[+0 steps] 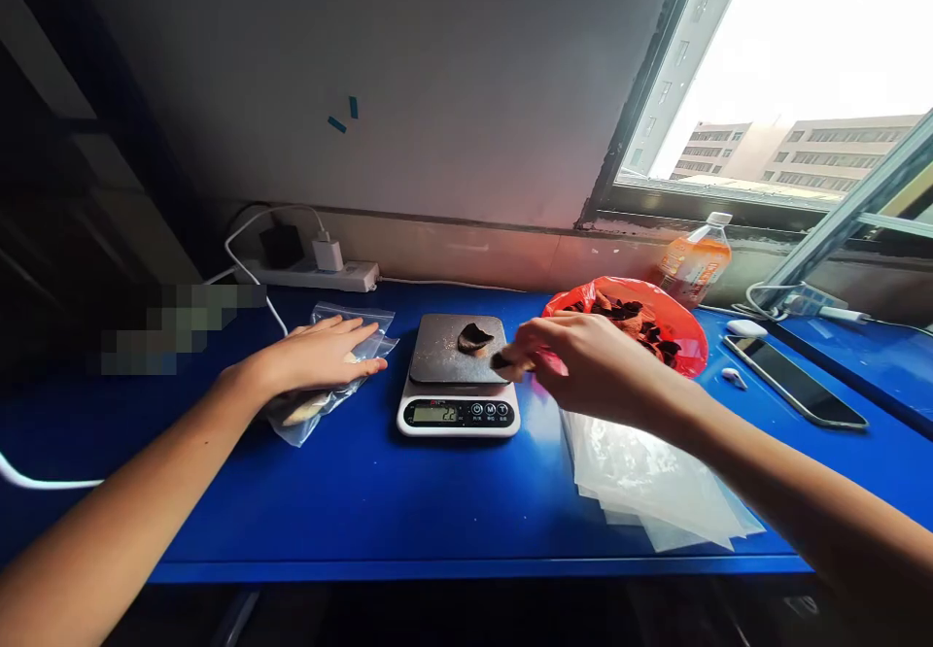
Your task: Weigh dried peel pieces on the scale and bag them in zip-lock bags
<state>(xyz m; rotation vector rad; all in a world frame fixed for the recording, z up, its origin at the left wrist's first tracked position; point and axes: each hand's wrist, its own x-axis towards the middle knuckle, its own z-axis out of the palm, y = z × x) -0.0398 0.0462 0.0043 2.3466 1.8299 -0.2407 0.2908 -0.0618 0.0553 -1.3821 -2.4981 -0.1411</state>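
Note:
My left hand [321, 354] lies flat, fingers spread, on clear zip bags [298, 433] that hold something pale. A digital kitchen scale [430, 367] stands between my hands, its display reading about 2.2. One curled piece of dried peel [475, 339], dark outside and tan inside, rests on its metal plate among fine crumbs. At the plate's right edge, my right hand [575, 354] pinches another piece of dried peel [502, 363], slightly blurred. Behind that hand sits a red plastic bag [689, 322] full of similar dark pieces, partly hidden by the hand.
Flat clear bags [648, 492] lie stacked under my right forearm. To the right are a phone [794, 380], an earbud [734, 378] and its white case [746, 328]. A drink bottle [696, 258] stands by the window. A power strip [357, 276] with a charger sits back left.

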